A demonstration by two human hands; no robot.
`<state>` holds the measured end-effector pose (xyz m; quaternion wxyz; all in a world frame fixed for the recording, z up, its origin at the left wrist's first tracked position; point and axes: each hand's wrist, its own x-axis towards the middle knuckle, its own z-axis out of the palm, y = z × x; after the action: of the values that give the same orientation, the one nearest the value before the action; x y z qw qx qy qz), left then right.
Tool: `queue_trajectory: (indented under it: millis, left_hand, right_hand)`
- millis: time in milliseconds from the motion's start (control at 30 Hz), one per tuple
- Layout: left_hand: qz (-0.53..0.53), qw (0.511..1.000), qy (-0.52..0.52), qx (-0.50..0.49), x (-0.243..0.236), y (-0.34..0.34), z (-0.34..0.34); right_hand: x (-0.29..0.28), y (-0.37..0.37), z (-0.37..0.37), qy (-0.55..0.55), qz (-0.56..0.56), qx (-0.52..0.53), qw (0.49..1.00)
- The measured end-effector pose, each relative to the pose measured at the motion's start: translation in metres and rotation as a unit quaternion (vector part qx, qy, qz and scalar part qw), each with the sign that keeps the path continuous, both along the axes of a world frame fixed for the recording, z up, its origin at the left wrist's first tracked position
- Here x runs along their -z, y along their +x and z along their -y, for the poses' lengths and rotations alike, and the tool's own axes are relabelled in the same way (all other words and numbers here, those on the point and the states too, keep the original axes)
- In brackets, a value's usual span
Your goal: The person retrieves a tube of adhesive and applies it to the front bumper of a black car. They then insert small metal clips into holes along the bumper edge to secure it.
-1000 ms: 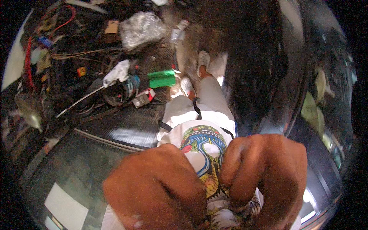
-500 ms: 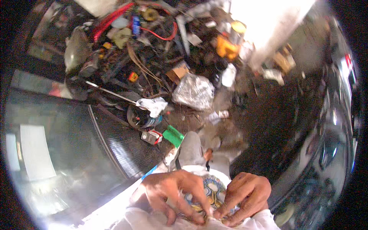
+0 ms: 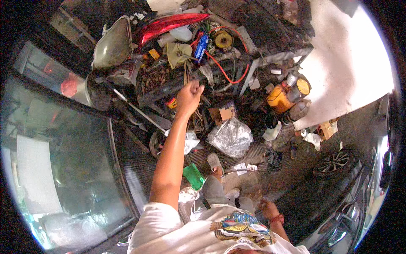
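Head view: near the person's right side, the right hand (image 3: 268, 208) hangs low, its grip impossible to tell. A green box (image 3: 193, 176) lies by the feet. Farther off, the left hand (image 3: 188, 96) is closed around a thin stalk-like piece amid crowded scrap, beside a clear plastic bag (image 3: 230, 136).

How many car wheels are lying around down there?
2 that show. One alloy wheel sits at the right, beside the dark car. Another wheel lies in the clutter just left of the outstretched left arm. The pile may hide more.
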<state>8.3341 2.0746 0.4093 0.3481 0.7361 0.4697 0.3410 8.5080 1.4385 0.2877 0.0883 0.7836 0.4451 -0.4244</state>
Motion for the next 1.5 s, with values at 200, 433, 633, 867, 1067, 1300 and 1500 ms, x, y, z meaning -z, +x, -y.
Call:
queue_trajectory:
  millis: [200, 433, 633, 867, 1067, 1300, 1500]
  left_hand:
    - [-0.062, 0.988, 0.124, -0.065, 0.027, 0.098, -0.185]
    - [-0.189, 0.956, 0.115, -0.192, 0.042, 0.160, -0.208]
    - [-0.050, 0.971, 0.205, -0.113, 0.040, 0.138, -0.222]
    - [0.322, 0.943, 0.068, 0.053, -0.086, 0.116, -0.126]
    - [0.569, 0.762, -0.303, 0.062, -0.080, 0.022, 0.030]
    - [0.447, 0.814, -0.276, -0.247, -0.035, -0.042, 0.290]
    - [0.298, 0.827, -0.210, -0.428, -0.044, -0.041, 0.441]
  right_hand:
    - [-0.024, -0.034, -0.002, -0.104, -0.141, 0.114, 0.978]
    - [-0.030, -0.039, -0.006, 0.039, -0.037, 0.419, 0.907]
    - [-0.033, -0.015, -0.040, -0.065, -0.016, 0.324, 0.944]
    - [-0.032, 0.068, -0.064, 0.041, -0.007, 0.211, 0.977]
    - [0.059, 0.177, -0.111, 0.085, -0.134, 0.061, 0.986]
    - [0.078, 0.285, -0.229, 0.096, -0.134, -0.257, 0.952]
    - [0.077, 0.285, -0.322, 0.109, -0.085, -0.312, 0.940]
